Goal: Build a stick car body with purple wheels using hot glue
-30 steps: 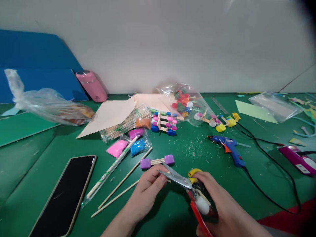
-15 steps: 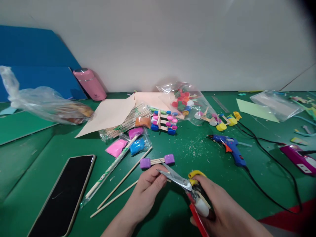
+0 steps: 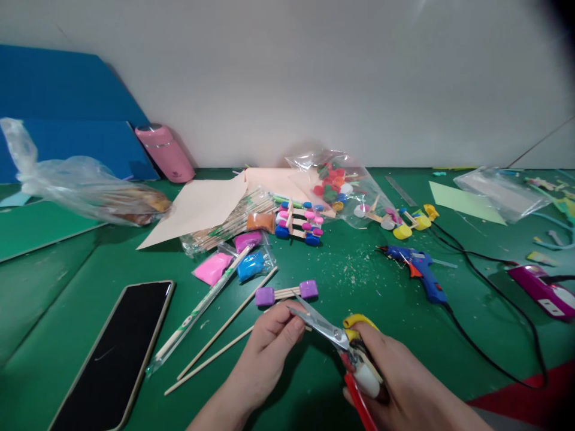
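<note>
My right hand (image 3: 404, 383) grips red and yellow handled scissors (image 3: 335, 335), blades pointing left toward my left hand (image 3: 269, 341). My left hand pinches a thin wooden stick (image 3: 211, 359) whose end sits between the scissor blades. Just beyond the blades lies a short stick axle with two purple caps (image 3: 286, 293) on its ends. A second long stick (image 3: 229, 323) lies beside the held one on the green table (image 3: 359, 275).
A black phone (image 3: 119, 353) lies at the near left. A blue glue gun (image 3: 417, 269) with a black cord is to the right. Bags of coloured caps (image 3: 335, 185), clay packets (image 3: 233, 263), stick bundles, paper sheets and a pink bottle (image 3: 165, 152) crowd the back.
The hands and scissors have barely shifted; the view moved slightly. Nothing else has moved.
</note>
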Tool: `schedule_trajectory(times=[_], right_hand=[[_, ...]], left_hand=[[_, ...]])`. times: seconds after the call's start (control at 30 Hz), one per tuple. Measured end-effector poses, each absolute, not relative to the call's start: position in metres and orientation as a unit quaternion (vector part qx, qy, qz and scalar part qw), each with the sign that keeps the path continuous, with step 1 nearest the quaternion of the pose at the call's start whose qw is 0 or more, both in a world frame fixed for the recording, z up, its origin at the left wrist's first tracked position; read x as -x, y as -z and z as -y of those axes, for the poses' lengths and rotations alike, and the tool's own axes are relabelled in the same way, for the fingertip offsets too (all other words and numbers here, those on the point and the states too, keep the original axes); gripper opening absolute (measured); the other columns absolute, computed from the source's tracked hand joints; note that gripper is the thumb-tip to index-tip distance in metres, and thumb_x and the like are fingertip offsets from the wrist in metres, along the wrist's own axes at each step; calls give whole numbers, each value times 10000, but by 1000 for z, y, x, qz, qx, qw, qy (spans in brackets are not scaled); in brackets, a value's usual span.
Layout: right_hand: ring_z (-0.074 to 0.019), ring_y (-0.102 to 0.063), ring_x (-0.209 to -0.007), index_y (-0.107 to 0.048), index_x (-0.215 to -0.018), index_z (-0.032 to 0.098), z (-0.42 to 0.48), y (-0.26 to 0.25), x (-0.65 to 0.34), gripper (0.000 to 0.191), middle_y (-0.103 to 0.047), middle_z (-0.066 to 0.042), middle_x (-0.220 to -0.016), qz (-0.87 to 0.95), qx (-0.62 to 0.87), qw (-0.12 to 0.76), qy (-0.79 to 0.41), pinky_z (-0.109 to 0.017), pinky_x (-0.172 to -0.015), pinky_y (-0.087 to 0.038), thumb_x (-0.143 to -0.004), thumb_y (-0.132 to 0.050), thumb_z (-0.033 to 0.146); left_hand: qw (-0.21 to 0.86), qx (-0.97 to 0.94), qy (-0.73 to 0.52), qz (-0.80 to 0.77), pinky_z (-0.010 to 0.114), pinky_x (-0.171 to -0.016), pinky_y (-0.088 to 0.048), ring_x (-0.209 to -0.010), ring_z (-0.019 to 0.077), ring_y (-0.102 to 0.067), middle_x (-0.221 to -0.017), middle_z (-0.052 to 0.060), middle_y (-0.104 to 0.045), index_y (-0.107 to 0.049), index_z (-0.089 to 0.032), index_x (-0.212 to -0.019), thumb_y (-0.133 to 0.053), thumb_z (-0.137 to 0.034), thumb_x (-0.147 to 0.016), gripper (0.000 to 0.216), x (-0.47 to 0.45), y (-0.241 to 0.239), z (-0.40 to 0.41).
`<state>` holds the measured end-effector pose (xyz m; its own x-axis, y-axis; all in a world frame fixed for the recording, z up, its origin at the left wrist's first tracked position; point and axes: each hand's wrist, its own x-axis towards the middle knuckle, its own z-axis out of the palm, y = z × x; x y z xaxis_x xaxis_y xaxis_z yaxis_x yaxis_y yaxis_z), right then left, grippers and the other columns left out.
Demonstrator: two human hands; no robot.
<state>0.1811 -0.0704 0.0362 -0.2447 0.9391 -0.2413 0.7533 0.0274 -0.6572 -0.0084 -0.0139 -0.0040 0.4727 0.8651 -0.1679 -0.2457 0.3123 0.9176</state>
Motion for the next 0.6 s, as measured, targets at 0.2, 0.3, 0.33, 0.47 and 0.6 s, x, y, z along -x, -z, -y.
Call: schedule_trajectory(times=[0.2,0.3,0.33,0.47,0.6], right_hand=[[-159,-517,-597,-409,-826,209,71,-34,-179,151,-589,-16,-720,707,607,127,-339,-245,-534,-390,-709,-503,224],[-155,-509,-568,-406,-809,211,73,-34,-176,149,-580,-6,-687,699,619,116,-340,-240,-510,-381,-703,-509,231],[-153,-510,-564,-407,-813,211,74,-33,-176,155,-580,-6,-685,696,623,113,-340,-239,-507,-381,-701,-512,229],[-157,-532,-597,-416,-855,205,81,-31,-175,204,-593,-20,-726,695,630,114,-326,-237,-534,-391,-685,-530,201],[-153,-541,-591,-418,-856,207,88,-28,-176,201,-591,-15,-713,693,639,123,-309,-227,-518,-390,-685,-522,182]], left_hand=[[745,-437,-373,-340,243,-588,-288,-625,112,-349,-662,-12,-418,-578,-155,-781,-519,-357,-812,213,8,5,14],[762,-420,-374,-322,235,-569,-273,-605,104,-333,-641,-20,-399,-576,-156,-767,-528,-346,-809,201,7,4,14],[768,-416,-371,-315,231,-556,-263,-592,100,-321,-628,-25,-387,-576,-156,-764,-530,-343,-809,198,7,4,15],[787,-403,-362,-294,229,-524,-231,-556,93,-286,-592,-34,-366,-584,-148,-756,-529,-336,-810,203,5,2,16],[797,-393,-362,-282,232,-517,-217,-544,95,-272,-575,-37,-358,-585,-150,-752,-541,-348,-797,208,3,0,17]])
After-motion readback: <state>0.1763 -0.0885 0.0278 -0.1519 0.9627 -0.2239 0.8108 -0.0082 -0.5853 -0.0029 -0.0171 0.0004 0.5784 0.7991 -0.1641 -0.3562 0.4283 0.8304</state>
